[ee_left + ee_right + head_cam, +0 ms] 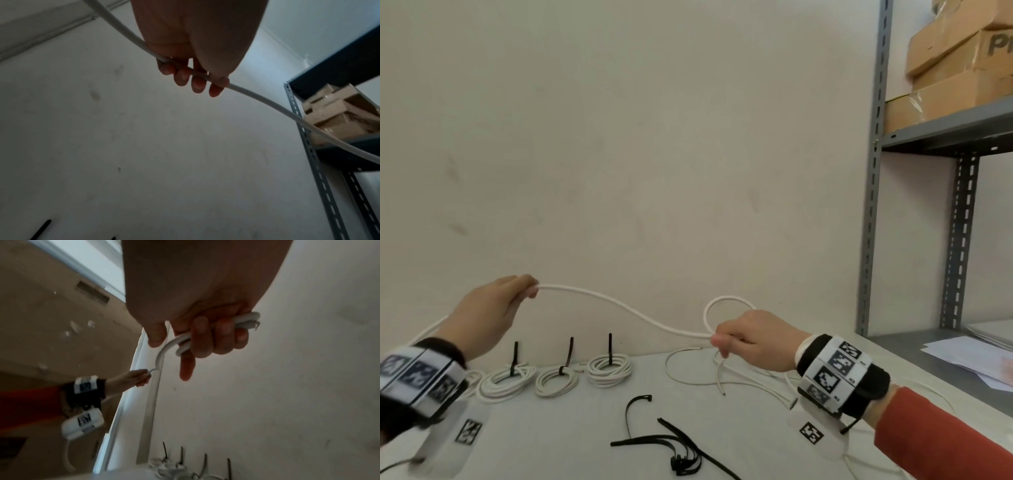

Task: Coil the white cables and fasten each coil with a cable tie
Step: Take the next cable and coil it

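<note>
A smooth, round white cable (626, 310) hangs in the air above the desk (571, 428), its long axis running from 9 o'clock to 3 o'clock in the head view and sagging in a shallow S between the two hands. The left hand (489, 311) is curled around the cable at its higher end, with the fingertips (198, 84) wrapped under it. The right hand (753, 341) is clamped on a small round loop of the same cable, which stands up at 12 o'clock from the fist, and a frayed cut end pokes out beside the knuckles in the right wrist view. Below, three finished coils (556, 378) lie flat in a row on the pale matte desk, each cinched by a stiff black tie with its tail pointing up. A loose bundle of black cable ties (671, 445) lies at 6 o'clock of the coils. More slack white cable (688, 373) sprawls under the right hand.
</note>
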Demonstrator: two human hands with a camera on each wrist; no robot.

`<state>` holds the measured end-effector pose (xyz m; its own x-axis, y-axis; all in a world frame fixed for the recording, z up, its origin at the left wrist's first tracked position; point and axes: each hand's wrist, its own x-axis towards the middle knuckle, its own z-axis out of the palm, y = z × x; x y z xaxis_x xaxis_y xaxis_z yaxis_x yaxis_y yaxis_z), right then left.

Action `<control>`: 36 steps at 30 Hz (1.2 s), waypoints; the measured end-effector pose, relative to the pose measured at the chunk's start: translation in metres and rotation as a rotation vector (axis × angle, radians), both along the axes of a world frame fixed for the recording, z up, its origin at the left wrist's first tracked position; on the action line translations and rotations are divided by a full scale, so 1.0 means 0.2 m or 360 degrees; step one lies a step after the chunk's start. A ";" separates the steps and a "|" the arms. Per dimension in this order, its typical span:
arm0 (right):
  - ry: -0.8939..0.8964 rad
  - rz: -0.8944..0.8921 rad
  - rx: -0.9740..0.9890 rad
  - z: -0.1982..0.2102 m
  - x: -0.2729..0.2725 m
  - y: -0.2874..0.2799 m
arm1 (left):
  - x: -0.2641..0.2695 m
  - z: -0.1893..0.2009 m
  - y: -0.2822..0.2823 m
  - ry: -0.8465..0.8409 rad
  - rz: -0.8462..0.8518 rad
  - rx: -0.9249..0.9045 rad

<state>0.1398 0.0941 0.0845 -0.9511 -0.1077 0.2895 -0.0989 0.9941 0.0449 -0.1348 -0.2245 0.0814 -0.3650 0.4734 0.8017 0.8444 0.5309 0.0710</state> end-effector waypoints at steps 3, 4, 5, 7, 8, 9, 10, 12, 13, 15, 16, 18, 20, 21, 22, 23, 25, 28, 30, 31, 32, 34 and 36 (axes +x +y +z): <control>0.0240 0.0260 -0.0597 0.04 0.05 -0.02 | 0.02 0.07 0.04 -0.0087 0.0024 0.0061; 0.0281 0.0345 -0.0775 0.05 0.06 -0.04 | 0.02 0.09 0.04 -0.0107 0.0032 0.0083; 0.0300 0.0415 -0.0898 0.06 0.08 -0.04 | 0.03 0.10 0.05 -0.0131 0.0044 0.0106; 0.0301 0.0517 -0.1051 0.07 0.10 -0.05 | 0.03 0.13 0.05 -0.0163 0.0055 0.0150; 0.0295 0.0543 -0.1148 0.07 0.11 -0.05 | 0.03 0.14 0.05 -0.0173 0.0053 0.0153; 0.0291 0.0569 -0.1285 0.07 0.11 -0.05 | 0.04 0.14 0.05 -0.0192 0.0052 0.0141; 0.0289 0.0612 -0.1456 0.07 0.12 -0.05 | 0.05 0.14 0.06 -0.0211 0.0041 0.0113; 0.0308 0.0756 -0.1839 0.08 0.12 -0.04 | 0.09 0.12 0.09 -0.0266 0.0001 0.0026; 0.0330 0.0844 -0.2021 0.09 0.12 -0.05 | 0.12 0.10 0.11 -0.0289 -0.0012 -0.0030; 0.0348 0.1071 -0.2339 0.12 0.12 -0.06 | 0.17 0.04 0.14 -0.0316 -0.0025 -0.0160; 0.0328 0.1211 -0.2486 0.14 0.11 -0.07 | 0.19 0.00 0.16 -0.0314 -0.0041 -0.0220; 0.0231 0.1532 -0.2785 0.17 0.09 -0.09 | 0.24 -0.07 0.19 -0.0248 -0.0120 -0.0306; 0.0157 0.1830 -0.3028 0.21 0.06 -0.12 | 0.31 -0.12 0.22 -0.0173 -0.0226 -0.0413; 0.0197 0.1908 -0.3105 0.23 0.04 -0.13 | 0.34 -0.14 0.24 -0.0160 -0.0268 -0.0472; 0.0282 0.1940 -0.3158 0.24 0.02 -0.14 | 0.37 -0.16 0.27 -0.0148 -0.0284 -0.0537; 0.0373 0.1956 -0.3197 0.25 -0.01 -0.16 | 0.40 -0.18 0.29 -0.0135 -0.0276 -0.0604; 0.0530 0.1962 -0.3268 0.27 -0.05 -0.19 | 0.46 -0.23 0.32 -0.0083 -0.0269 -0.0694; 0.0723 0.1855 -0.3350 0.29 -0.12 -0.22 | 0.53 -0.28 0.35 -0.0051 -0.0364 -0.0716; 0.0804 0.1767 -0.3383 0.29 -0.17 -0.24 | 0.59 -0.28 0.36 0.0084 -0.0434 -0.0720; 0.0846 0.1707 -0.3400 0.29 -0.20 -0.24 | 0.62 -0.28 0.36 0.0195 -0.0426 -0.0726; 0.0896 0.1635 -0.3412 0.28 -0.22 -0.25 | 0.65 -0.28 0.36 0.0287 -0.0406 -0.0716; 0.0992 0.1492 -0.3409 0.26 -0.27 -0.26 | 0.68 -0.28 0.36 0.0366 -0.0406 -0.0729; 0.1045 0.1345 -0.3321 0.23 -0.30 -0.29 | 0.70 -0.28 0.35 0.0402 -0.0445 -0.0738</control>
<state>0.0798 0.0359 0.1314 -0.6410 0.4520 0.6203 -0.7563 -0.5099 -0.4099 0.0052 -0.1546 0.0261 -0.0010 0.8454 0.5341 0.9171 0.2137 -0.3366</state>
